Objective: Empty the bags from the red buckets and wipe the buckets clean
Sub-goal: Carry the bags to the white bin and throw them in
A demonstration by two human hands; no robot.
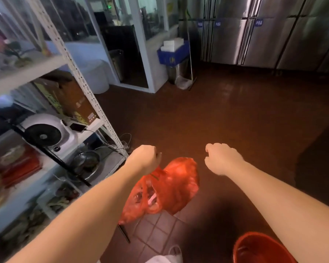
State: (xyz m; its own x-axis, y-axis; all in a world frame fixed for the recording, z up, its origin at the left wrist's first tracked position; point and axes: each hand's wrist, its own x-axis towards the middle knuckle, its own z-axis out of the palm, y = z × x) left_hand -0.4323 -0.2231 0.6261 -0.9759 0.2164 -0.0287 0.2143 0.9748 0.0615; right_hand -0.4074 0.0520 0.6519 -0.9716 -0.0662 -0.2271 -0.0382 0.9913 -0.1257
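Clenched round the neck of the red bag (171,185), my left hand (145,158) hangs it over the floor while my right (221,158) curls empty above the bucket (254,247), so I judge binning comes next, then wiping; no labels are legible.

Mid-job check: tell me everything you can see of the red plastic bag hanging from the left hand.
The red plastic bag is thin, translucent, crinkled film, bulging with contents too blurred to name. It hangs clear of the brown tiled floor, its top gathered in the grip of the left hand, whose fingers curl round it. A loose handle loop sags open on its left side. The right hand is apart from it; the red bucket sits lower right.
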